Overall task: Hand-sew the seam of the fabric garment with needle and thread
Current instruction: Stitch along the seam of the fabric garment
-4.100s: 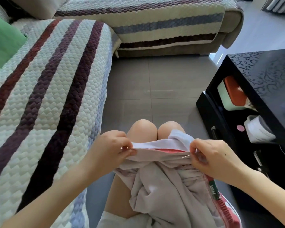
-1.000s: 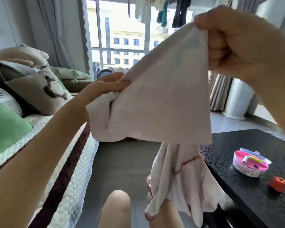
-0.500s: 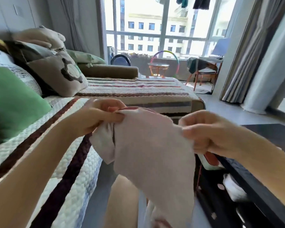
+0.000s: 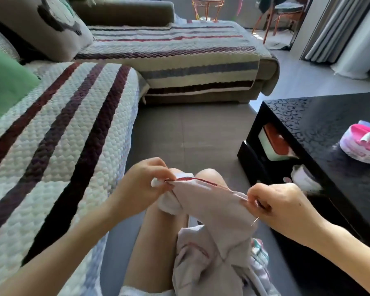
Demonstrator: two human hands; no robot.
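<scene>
Grey tiled floor in the middle, sunlit at the far right beside pale grey curtains. On the left, a corner sofa under a quilted cream cover with dark red and purple stripes, a green cushion at the left edge, a beige patterned cushion behind it. On the right, a glossy black table with a swirl pattern; far off, a small round table and a chair.

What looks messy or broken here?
Nothing is spilled or broken. The garment is just bunched up and crumpled, and the needle pokes out bare under the right hand, so it could prick.
</scene>
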